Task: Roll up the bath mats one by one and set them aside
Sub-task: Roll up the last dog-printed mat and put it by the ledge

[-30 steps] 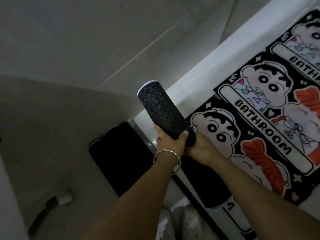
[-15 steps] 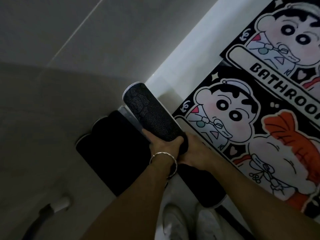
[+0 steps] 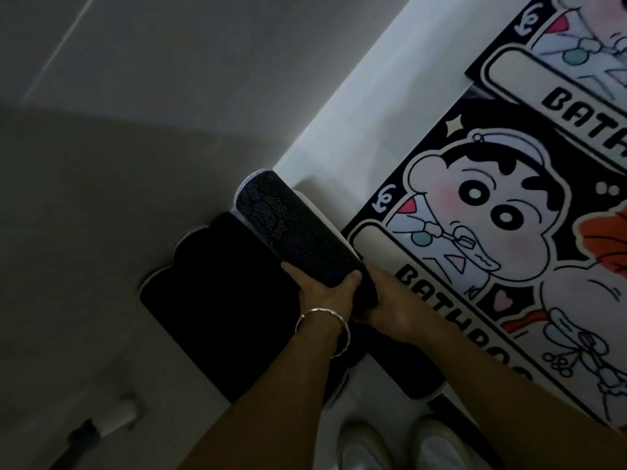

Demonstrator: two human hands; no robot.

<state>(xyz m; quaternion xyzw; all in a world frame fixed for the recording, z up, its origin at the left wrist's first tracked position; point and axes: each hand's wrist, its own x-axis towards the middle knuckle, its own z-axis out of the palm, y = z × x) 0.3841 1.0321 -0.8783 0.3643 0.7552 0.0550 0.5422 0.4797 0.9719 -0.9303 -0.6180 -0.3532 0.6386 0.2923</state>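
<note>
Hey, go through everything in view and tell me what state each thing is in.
Rolled mat: rolled up, held in both hands.
Left hand: gripping the roll's near end.
Right hand: gripping the same end.
Cartoon mats: unrolled, lying flat.
Dark mat: on the floor under the roll; rolled or flat unclear.

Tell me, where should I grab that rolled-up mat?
Probably the near end of the rolled bath mat, coming from your own side, where the left hand and right hand hold it. It is a tube pointing away, so curled fingers wrap its round side.
</note>
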